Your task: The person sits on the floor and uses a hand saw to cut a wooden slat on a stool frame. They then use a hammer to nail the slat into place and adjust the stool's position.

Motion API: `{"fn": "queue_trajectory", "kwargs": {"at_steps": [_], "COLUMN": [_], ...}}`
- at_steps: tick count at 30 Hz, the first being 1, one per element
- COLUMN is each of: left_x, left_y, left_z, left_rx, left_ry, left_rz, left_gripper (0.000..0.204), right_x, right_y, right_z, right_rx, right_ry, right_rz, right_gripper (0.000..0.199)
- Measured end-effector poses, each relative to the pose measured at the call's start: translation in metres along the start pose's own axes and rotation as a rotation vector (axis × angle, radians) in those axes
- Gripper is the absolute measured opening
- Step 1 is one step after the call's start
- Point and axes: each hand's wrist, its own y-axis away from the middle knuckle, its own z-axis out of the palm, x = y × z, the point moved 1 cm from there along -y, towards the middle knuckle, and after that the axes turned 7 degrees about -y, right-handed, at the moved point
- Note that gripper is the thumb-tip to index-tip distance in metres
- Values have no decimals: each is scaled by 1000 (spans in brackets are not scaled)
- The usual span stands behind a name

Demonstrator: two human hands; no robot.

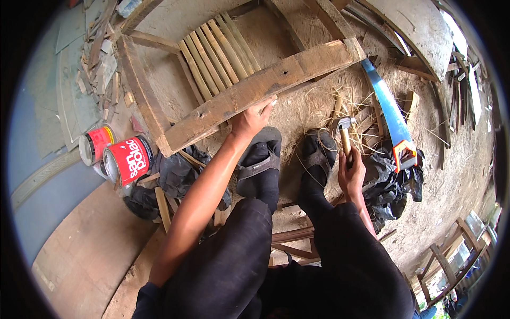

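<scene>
A wooden frame (223, 106) of dark, rough beams stands in front of me, with several pale slats (215, 56) fitted side by side across one part. At the lower side of its near beam is my left hand (251, 119), fingers closed and partly hidden; a small pale bit shows at the fingertips, too small to name. My right hand (351, 178) is wrapped round the wooden handle of a hammer (345, 127). Its metal head points away from me, above the floor beside my right foot.
A handsaw (388, 106) with an orange handle lies at the right, beside wood shavings (353, 119) and black plastic (390, 189). Two red cans (127, 162) stand at the left. Wood scraps (103, 69) lie far left, and a plywood sheet (90, 250) near left.
</scene>
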Motion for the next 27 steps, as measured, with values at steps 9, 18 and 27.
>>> {"fn": "queue_trajectory", "kwargs": {"at_steps": [9,18,27], "left_x": [12,39,69], "left_y": [-8,20,19], "left_z": [3,9,10], "left_rx": [-50,-158,-246], "left_ry": [-204,-367,-390], "left_rz": [24,85,-40], "left_gripper": [18,48,60], "right_x": [48,29,95], "right_y": [4,28,46], "right_z": [19,-38,-117], "right_rx": [162,327,716], "right_ry": [102,-133,-238], "right_rz": [-141,-75,263], "right_gripper": [39,29,17]}}
